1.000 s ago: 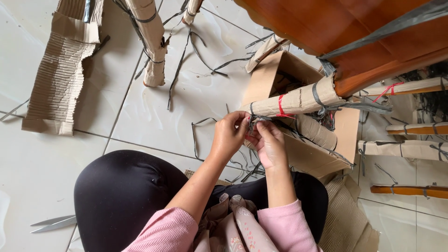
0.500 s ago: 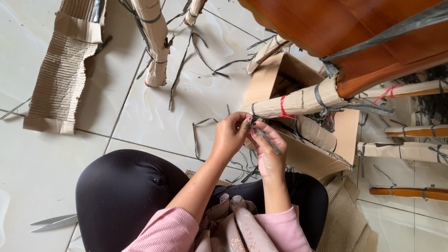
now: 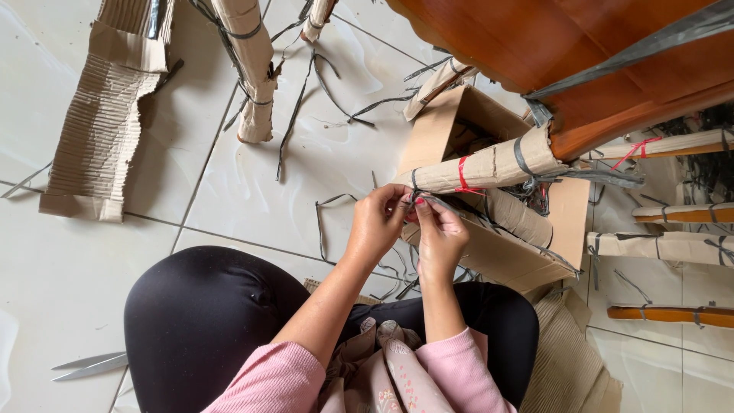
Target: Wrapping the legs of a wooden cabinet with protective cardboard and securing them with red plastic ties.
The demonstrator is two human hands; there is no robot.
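My left hand (image 3: 380,221) and my right hand (image 3: 439,235) meet at the near end of a wooden furniture leg wrapped in brown cardboard (image 3: 489,164). The fingers of both pinch a dark plastic strap (image 3: 417,196) that circles the wrap's tip. A red band (image 3: 462,174) and another grey strap (image 3: 521,157) bind the wrap farther up. The leg runs up to a polished brown wooden chair (image 3: 581,53) tilted above it.
An open cardboard box (image 3: 459,122) lies under the leg. Cut grey straps (image 3: 321,84) litter the white tiled floor. Corrugated cardboard (image 3: 99,130) lies far left, another wrapped leg (image 3: 248,69) above. Scissors (image 3: 88,365) rest at lower left. More wrapped wooden rails (image 3: 665,245) at right.
Both hands stay at the tip of the wrapped leg; my right hand's fingers have shifted on the strap, lifting and then closing in again beside the left.
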